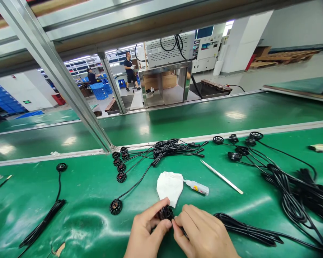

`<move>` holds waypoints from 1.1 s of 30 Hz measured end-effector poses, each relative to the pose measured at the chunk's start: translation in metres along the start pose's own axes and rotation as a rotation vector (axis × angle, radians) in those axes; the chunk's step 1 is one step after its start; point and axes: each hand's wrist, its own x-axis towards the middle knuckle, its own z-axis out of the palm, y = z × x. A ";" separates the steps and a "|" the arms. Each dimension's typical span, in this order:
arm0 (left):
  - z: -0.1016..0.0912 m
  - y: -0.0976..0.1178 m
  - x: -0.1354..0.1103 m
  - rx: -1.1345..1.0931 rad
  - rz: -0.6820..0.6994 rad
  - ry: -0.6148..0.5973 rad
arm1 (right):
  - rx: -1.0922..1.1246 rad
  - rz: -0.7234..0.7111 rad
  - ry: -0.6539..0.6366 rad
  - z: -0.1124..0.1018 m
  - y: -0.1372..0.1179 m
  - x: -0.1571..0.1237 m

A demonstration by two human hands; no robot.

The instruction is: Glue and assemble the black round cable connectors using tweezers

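My left hand and my right hand meet at the near edge of the green bench. Both pinch one small round black part between thumbs and fingers; its black cable trails off to the right. Just beyond the hands lie a white cloth and a small glue bottle. Another round black part on a cable lies left of my left hand.
A bundle of several round black parts with cables lies mid-bench, and a larger heap of cabled parts lies right. A thin metal strip lies beside the bottle. A single cabled part lies left. A slanted aluminium post rises from the bench rail. People stand far back.
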 end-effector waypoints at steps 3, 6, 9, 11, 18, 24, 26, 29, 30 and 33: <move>0.001 0.002 0.002 -0.140 -0.045 -0.040 | 0.127 0.022 0.002 -0.001 0.002 0.002; 0.002 0.005 0.002 -0.174 -0.027 -0.054 | 0.232 0.080 -0.032 -0.003 0.003 0.004; 0.003 0.007 0.001 -0.150 -0.006 -0.056 | 0.285 0.123 -0.084 -0.005 0.005 0.005; 0.002 0.007 0.001 -0.164 -0.015 -0.053 | 0.318 0.138 -0.117 -0.006 0.006 0.006; -0.002 0.002 0.009 -0.303 -0.074 -0.080 | 0.316 0.159 -0.152 -0.011 0.011 0.007; -0.002 0.001 0.008 -0.297 -0.062 -0.032 | 0.204 0.072 -0.084 -0.011 0.014 0.006; -0.001 0.002 0.007 -0.289 -0.075 -0.025 | 0.132 0.001 -0.028 -0.010 0.012 0.005; 0.000 0.006 0.006 -0.290 -0.096 -0.032 | 0.038 -0.095 -0.004 -0.009 0.010 0.006; 0.001 0.007 0.005 -0.293 -0.100 -0.037 | 0.013 -0.117 -0.001 -0.009 0.009 0.007; 0.001 0.010 0.004 -0.300 -0.123 -0.053 | -0.038 -0.193 -0.011 -0.012 0.008 0.008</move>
